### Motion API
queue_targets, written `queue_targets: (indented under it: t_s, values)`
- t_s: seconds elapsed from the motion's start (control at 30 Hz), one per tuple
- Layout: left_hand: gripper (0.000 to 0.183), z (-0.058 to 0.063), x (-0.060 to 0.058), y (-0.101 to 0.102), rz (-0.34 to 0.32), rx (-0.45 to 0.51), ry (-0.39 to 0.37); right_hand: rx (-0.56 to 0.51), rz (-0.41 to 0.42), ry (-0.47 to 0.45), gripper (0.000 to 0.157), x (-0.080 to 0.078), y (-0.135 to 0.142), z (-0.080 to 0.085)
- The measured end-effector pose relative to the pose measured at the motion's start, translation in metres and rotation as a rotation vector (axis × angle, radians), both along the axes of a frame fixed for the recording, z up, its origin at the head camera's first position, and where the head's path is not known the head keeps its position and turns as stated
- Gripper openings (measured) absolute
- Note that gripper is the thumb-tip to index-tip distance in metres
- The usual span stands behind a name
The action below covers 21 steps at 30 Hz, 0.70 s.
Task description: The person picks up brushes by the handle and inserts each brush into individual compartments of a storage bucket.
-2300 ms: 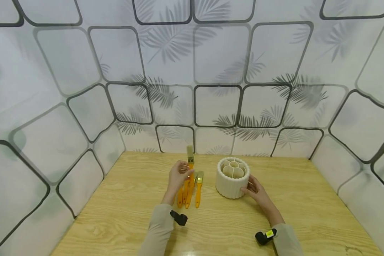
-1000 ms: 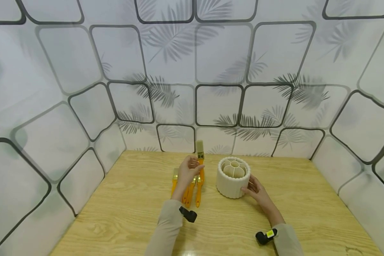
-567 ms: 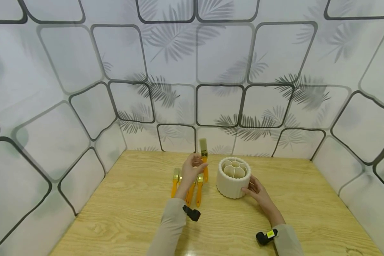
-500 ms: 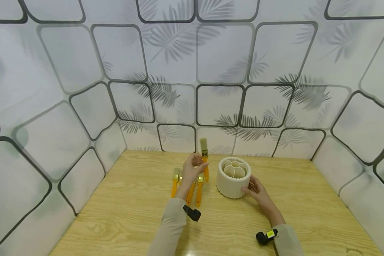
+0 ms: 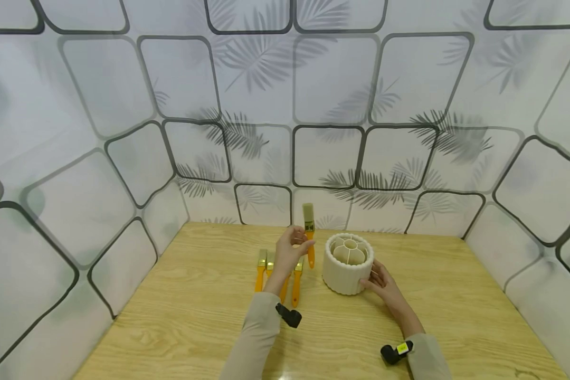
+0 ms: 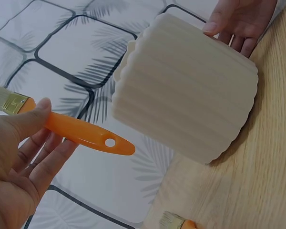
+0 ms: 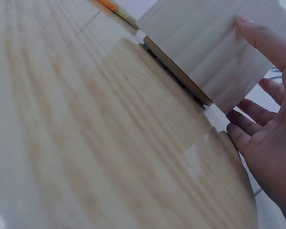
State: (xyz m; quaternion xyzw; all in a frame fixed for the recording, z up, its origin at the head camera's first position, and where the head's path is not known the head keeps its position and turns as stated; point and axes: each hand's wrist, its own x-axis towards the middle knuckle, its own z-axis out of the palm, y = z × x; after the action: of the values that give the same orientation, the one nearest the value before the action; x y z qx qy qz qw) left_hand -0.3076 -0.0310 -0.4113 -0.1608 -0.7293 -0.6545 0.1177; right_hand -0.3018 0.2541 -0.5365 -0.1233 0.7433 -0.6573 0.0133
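My left hand (image 5: 290, 252) pinches a paintbrush (image 5: 311, 244) by its orange handle, bristles up, just left of a round cream holder (image 5: 344, 277). In the left wrist view the thumb (image 6: 44, 104) lies across the handle near the metal band, with the fingers behind it. The holder has ribbed walls, a scalloped rim and petal-shaped compartments around a central tube. My right hand (image 5: 385, 285) holds it from the right side. In the right wrist view, the thumb (image 7: 264, 38) presses the ribbed wall and the fingers reach round low on it.
Several more orange-handled paintbrushes (image 5: 296, 285) lie on the wooden table (image 5: 209, 327) in a rough row left of the holder, partly covered by the left hand and wrist. Patterned wall covering (image 5: 328, 158) rises behind the table's far edge and at both sides.
My left hand has carried the paintbrush rightward from over the row of brushes to close beside the holder. The right hand and the holder have stayed in place.
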Motion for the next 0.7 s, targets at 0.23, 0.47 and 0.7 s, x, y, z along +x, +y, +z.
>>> queue_targets:
  t_s: [0.23, 0.47, 0.7]
  values:
    - [0.030, 0.003, -0.001, 0.003, 0.002, 0.005, 0.033, 0.009, -0.003, 0.002, 0.075, -0.002, 0.002, -0.004]
    - [0.031, 0.007, -0.001, 0.008, -0.007, 0.004, 0.064, 0.008, -0.002, 0.001, 0.076, -0.001, 0.002, -0.003]
    - [0.030, 0.011, -0.002, 0.011, 0.000, -0.006, 0.083, 0.005, 0.000, -0.002, 0.075, -0.002, 0.003, -0.003]
